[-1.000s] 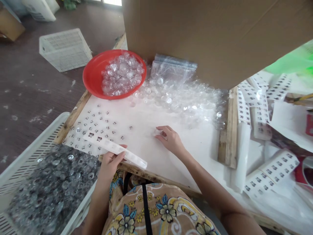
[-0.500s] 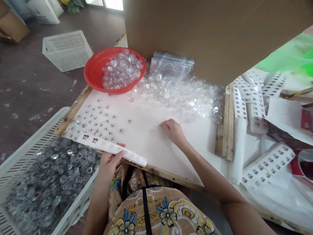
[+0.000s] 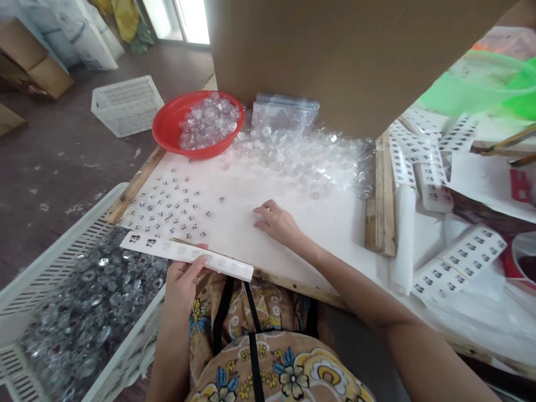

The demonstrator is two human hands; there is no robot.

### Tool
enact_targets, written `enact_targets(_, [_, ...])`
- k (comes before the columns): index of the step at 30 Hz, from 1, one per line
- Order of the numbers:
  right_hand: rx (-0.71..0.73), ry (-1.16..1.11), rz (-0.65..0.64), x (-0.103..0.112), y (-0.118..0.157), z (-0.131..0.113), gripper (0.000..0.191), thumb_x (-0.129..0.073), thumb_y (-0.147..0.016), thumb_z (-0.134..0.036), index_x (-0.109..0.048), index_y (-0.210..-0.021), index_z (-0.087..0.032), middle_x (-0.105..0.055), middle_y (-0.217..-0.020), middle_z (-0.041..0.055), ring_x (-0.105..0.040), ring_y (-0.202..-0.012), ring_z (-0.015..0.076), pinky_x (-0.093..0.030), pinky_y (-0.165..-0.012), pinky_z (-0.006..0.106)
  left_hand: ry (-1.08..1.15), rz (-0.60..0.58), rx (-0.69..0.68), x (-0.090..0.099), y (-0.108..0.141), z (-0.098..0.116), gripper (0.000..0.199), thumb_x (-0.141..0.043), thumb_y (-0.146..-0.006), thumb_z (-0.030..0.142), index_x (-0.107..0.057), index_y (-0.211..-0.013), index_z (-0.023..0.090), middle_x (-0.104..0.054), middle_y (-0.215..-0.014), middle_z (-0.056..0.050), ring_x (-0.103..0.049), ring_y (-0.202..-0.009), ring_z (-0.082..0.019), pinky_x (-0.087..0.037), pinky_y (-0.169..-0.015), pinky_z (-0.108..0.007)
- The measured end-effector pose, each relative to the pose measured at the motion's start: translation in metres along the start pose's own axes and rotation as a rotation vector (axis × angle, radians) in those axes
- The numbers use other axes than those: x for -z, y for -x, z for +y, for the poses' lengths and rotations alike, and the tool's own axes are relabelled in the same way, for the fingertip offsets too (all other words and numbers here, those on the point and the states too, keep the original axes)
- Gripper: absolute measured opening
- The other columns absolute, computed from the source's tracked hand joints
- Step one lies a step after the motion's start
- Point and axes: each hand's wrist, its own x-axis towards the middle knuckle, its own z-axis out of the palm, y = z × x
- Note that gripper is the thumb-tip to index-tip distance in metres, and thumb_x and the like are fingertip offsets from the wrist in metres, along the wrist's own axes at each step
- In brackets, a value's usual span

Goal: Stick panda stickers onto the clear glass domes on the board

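Note:
My left hand (image 3: 186,273) grips a white sticker strip (image 3: 167,248) at the board's near edge, thumb on top. Two panda-face stickers show at the strip's far left end; faint marks run along the rest. Over the middle of the white board (image 3: 234,234) is my right hand (image 3: 278,223), its thumb and index tips slightly apart with nothing visible between them. The other fingers are curled. Left of it, several small panda-face pieces (image 3: 170,206) lie spread on the board. Beyond it is a heap of clear round plastic pieces (image 3: 305,156).
A red basin (image 3: 167,125) of clear pieces stands at the back left, beside clear plastic bags (image 3: 285,114). A white crate (image 3: 117,192) full of shiny pieces sits lower left. A cardboard panel (image 3: 335,61) rises behind. Sticker sheets (image 3: 460,259) lie beyond the wooden rail (image 3: 383,201).
My right hand has moved left across the board, and its thumb and index tips have parted. The strip in my left hand has shifted slightly towards me. The camera view has tilted a little.

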Motion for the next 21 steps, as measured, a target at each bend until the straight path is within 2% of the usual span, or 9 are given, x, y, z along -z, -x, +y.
enact_targets(3, [0.042,0.038,-0.014,-0.008,0.001,-0.003,0.022,-0.054,-0.094,-0.024,-0.062,-0.113,-0.02,-0.056,-0.114,0.0119,-0.061,-0.093,0.0227,-0.05,-0.072,0.032,0.001,-0.004,-0.005,0.003,0.008,-0.002,0.039,-0.082,-0.064,0.036,-0.073,-0.095,0.014,-0.072,-0.082,-0.005,-0.067,-0.074,-0.02,-0.057,-0.066,-0.03])
enact_targets(7, [0.133,0.077,0.041,-0.014,0.007,-0.001,0.021,-0.05,-0.096,-0.025,-0.06,-0.112,-0.017,-0.057,-0.11,0.0135,-0.058,-0.093,0.0237,-0.051,-0.078,0.035,0.018,0.021,-0.035,0.005,0.021,-0.004,0.036,-0.08,-0.067,0.035,-0.073,-0.097,0.015,-0.071,-0.082,-0.004,-0.066,-0.073,-0.018,-0.056,-0.066,-0.027])
enact_targets(11, [0.202,0.052,0.026,-0.016,0.013,-0.005,0.022,-0.046,-0.097,-0.023,-0.06,-0.111,-0.014,-0.061,-0.103,0.0139,-0.058,-0.095,0.0243,-0.049,-0.085,0.038,0.029,0.006,-0.034,0.005,0.032,-0.005,0.039,-0.08,-0.066,0.036,-0.072,-0.098,0.015,-0.072,-0.082,-0.005,-0.067,-0.074,-0.019,-0.056,-0.067,-0.028])
enact_targets(16, [0.09,-0.091,0.006,-0.014,0.006,-0.017,0.023,-0.043,-0.097,-0.016,-0.061,-0.113,-0.015,-0.065,-0.103,0.0099,-0.063,-0.092,0.0197,-0.05,-0.083,0.031,0.06,-0.028,-0.022,0.003,0.039,-0.004,0.04,-0.082,-0.066,0.035,-0.072,-0.098,0.014,-0.072,-0.082,-0.004,-0.068,-0.074,-0.019,-0.056,-0.067,-0.027])
enact_targets(19, [0.023,-0.072,0.057,-0.008,-0.003,-0.016,0.023,-0.05,-0.096,-0.024,-0.063,-0.112,-0.015,-0.063,-0.108,0.0111,-0.064,-0.084,0.0189,-0.05,-0.076,0.031,0.066,-0.043,-0.019,0.003,0.04,-0.004,0.039,-0.083,-0.066,0.034,-0.073,-0.098,0.014,-0.073,-0.082,-0.004,-0.069,-0.074,-0.019,-0.056,-0.066,-0.027])
enact_targets(21, [-0.031,-0.011,0.108,-0.004,-0.009,-0.01,0.025,-0.052,-0.096,-0.028,-0.063,-0.116,-0.016,-0.06,-0.114,0.0128,-0.063,-0.086,0.0206,-0.05,-0.075,0.032,0.062,-0.046,-0.016,0.004,0.041,-0.005,0.04,-0.083,-0.065,0.034,-0.073,-0.098,0.014,-0.073,-0.082,-0.005,-0.068,-0.074,-0.019,-0.056,-0.066,-0.027])
